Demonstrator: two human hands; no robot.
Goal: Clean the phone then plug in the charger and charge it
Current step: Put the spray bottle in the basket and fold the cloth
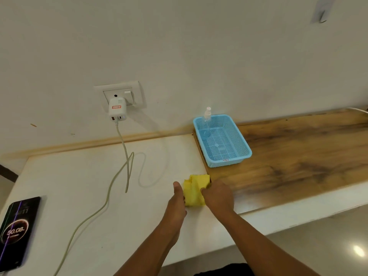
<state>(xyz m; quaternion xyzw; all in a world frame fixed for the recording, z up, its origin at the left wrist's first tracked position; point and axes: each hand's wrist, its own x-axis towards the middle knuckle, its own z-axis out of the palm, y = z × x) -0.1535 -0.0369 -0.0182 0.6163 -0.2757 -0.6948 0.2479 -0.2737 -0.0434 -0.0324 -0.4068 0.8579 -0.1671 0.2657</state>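
Both hands meet on a crumpled yellow cloth (196,191) on the white counter (79,186). The right hand (218,198) curls its fingers onto the cloth. The left hand (177,198) presses against the cloth's 9 o'clock side, thumb straight; I cannot tell how its fingers lie. The black phone (17,230), screen lit, lies at 8 o'clock. The grey-white cable (119,166) hangs from the white wall charger (117,111) at 11 o'clock. A perforated blue plastic basket (229,162) with a clear spray bottle (207,120) inside sits at 1 o'clock.

Perforated plastic basket (229,156), soft cloth (196,191)
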